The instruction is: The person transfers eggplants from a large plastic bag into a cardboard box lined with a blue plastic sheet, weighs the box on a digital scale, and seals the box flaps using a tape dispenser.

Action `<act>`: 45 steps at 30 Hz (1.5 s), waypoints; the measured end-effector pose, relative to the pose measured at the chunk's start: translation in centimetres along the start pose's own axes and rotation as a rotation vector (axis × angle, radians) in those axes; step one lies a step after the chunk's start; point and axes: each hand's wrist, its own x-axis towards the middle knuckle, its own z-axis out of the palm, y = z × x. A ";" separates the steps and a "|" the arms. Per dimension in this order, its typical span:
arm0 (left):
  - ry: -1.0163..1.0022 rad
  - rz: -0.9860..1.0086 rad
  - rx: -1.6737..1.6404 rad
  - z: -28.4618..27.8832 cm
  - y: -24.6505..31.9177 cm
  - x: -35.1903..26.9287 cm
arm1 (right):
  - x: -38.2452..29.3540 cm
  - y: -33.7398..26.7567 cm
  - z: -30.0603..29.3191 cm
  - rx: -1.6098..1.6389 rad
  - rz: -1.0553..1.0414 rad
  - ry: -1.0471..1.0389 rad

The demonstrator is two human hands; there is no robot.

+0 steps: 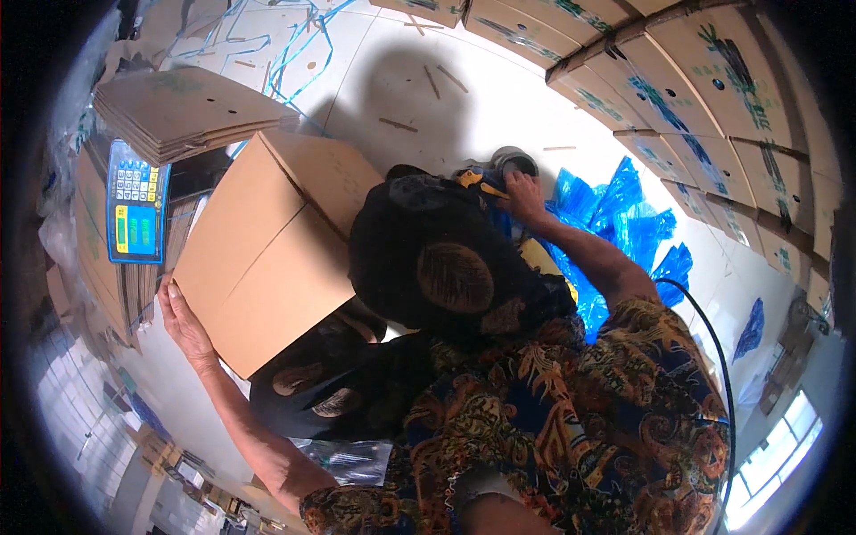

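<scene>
A closed cardboard box (261, 254) rests tilted against my legs, a seam running across its nearest face. My left hand (184, 324) presses flat along the box's left edge, thumb and fingers on the cardboard. On the far side of my dark patterned trousers, my right hand (525, 197) is on a tape dispenser (481, 182) with yellow-orange parts and a roll of tape (515, 160). My knee partly hides the dispenser. Blue plastic film (602, 214) lies in crumpled pieces just beyond my right forearm.
At the left stand flattened cardboard sheets (194, 107) and a blue digital scale display (138, 200). Printed cartons (709, 134) are stacked along the right. Blue strapping (301, 67) and cardboard strips (398, 125) litter the floor. A black cable (719, 348) curves past my right shoulder.
</scene>
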 end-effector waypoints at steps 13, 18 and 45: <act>0.070 -0.003 -0.018 0.0 -0.6 0.0 | 7.9 1.1 -1.6 0.052 0.211 0.322; 0.022 0.053 0.016 -0.6 -0.4 -0.3 | 10.9 2.0 -4.1 0.377 0.404 0.354; 0.151 0.035 -0.090 -1.0 -1.5 -0.7 | 8.2 -27.2 -33.8 1.625 -0.275 -0.307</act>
